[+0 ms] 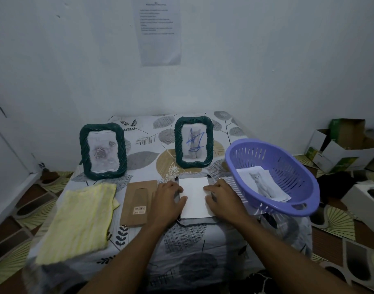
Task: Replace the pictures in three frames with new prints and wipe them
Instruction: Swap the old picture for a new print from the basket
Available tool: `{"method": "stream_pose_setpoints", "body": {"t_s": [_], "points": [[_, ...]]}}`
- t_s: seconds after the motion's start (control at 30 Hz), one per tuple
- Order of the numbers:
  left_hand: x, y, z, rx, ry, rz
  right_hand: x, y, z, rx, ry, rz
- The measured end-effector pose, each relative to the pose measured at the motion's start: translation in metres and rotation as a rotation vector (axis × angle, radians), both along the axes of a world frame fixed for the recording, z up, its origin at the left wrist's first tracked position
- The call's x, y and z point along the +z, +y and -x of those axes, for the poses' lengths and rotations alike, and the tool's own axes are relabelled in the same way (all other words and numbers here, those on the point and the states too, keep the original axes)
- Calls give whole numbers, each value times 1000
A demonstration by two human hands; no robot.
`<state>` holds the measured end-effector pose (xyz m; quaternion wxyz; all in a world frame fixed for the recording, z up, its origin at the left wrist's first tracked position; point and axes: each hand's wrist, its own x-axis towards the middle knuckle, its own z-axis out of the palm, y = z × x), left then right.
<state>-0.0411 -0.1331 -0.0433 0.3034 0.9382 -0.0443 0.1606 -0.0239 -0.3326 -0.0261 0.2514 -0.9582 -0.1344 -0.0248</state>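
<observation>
Two dark green rope-edged frames stand upright at the back of the table: the left frame (103, 151) shows a faded rose picture, the right frame (193, 142) a cat picture scribbled over in blue. A third frame lies face down in front of me, mostly hidden under a white sheet (195, 196). My left hand (168, 199) presses the sheet's left edge and my right hand (221, 197) its right edge, fingers curled. A brown backing board (138, 202) with a barcode lies to the left. A yellow cloth (82, 219) lies further left.
A purple slotted basket (298, 200) on the table's right edge holds cat prints (264, 184). The table has a leaf-patterned cover (147, 136). Open cardboard boxes (343, 145) sit on the floor at right. A printed sheet (159, 30) hangs on the wall.
</observation>
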Motion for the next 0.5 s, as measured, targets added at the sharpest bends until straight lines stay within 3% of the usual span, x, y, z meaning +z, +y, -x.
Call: {"method": "stream_pose_setpoints", "body": {"t_s": [0.5], "points": [[-6,4,-3,-4,-6,66,-14,-2,1,-34,-103,-77]]}}
